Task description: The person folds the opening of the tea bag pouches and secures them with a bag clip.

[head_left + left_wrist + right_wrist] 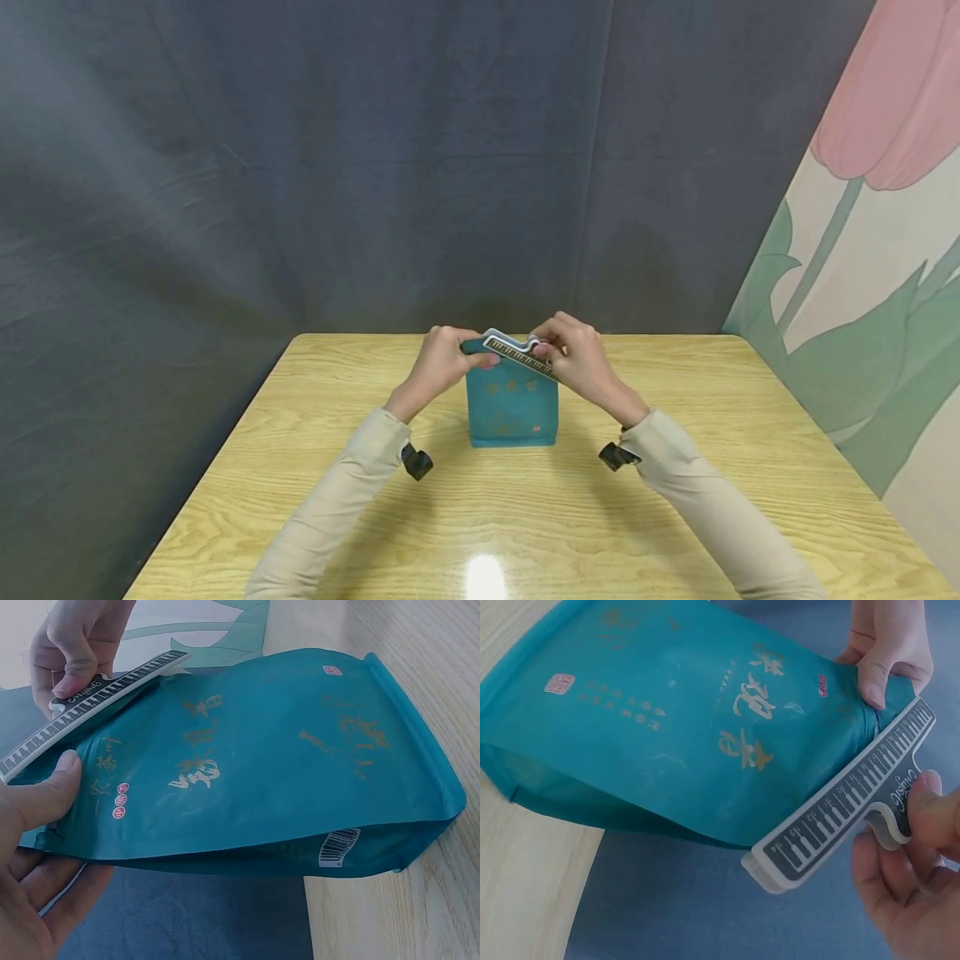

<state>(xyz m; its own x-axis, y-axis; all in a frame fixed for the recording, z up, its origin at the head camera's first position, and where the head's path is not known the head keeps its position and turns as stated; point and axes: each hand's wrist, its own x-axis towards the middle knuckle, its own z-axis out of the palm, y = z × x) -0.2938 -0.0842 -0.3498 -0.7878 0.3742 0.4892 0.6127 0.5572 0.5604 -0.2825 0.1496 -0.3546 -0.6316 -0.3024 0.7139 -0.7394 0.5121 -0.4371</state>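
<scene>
A teal tea bag (513, 410) with gold lettering stands upright on the table. My left hand (441, 360) pinches its top left corner, thumb in front and fingers behind. My right hand (579, 354) grips the handle of a black-and-white clip (851, 791) patterned like piano keys. In the head view the clip slants down to the right across the bag's top. The right wrist view shows the clip's long edge lying along the bag's folded top, beside the left thumb (873, 684). Whether its bars clasp the bag fully is hard to tell.
The bag stands on a wooden table (315, 417) in front of a dark curtain (420, 167). A wall with painted tulips (862, 317) borders the right side. A small black wrist camera (417, 461) sits under the left cuff, another (619, 456) under the right.
</scene>
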